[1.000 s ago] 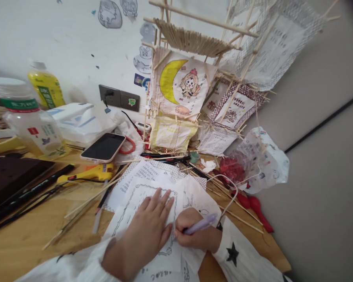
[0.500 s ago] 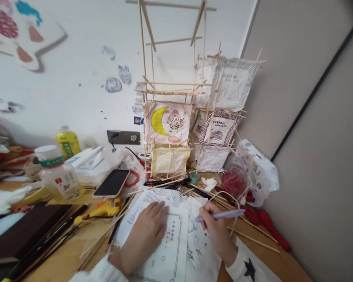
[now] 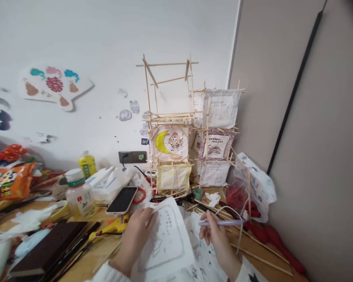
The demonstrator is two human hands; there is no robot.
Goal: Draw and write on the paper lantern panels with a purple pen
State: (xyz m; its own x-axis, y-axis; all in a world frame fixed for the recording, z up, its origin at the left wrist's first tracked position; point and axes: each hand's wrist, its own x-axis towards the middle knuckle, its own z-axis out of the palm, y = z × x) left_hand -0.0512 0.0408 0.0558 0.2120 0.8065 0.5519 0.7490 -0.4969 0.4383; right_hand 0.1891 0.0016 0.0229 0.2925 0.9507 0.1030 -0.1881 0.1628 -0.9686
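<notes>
In the lower middle of the head view, my left hand [image 3: 139,235] grips the left edge of a white sheet of paper [image 3: 172,244]. The sheet has a drawn border and lines of writing, and its far edge is tilted up off the table. My right hand [image 3: 213,235], to the right of the sheet, is closed around a light purple pen [image 3: 225,223] that points left. Under that hand lies another paper [image 3: 204,250] with dark ink drawings. The pen tip seems apart from both papers.
Behind the papers stands a stick frame [image 3: 149,98] with drawn panels [image 3: 169,143]. At left are a phone [image 3: 122,200], a yellow glue gun [image 3: 114,226], a bottle [image 3: 80,199] and a dark brown box [image 3: 48,248]. Plastic bags [image 3: 257,184] and loose sticks [image 3: 260,256] lie at right.
My left hand, flat on the sheet before, now grips its left edge and has lifted it at a tilt. My right hand keeps the pen. The camera view has shifted up and left.
</notes>
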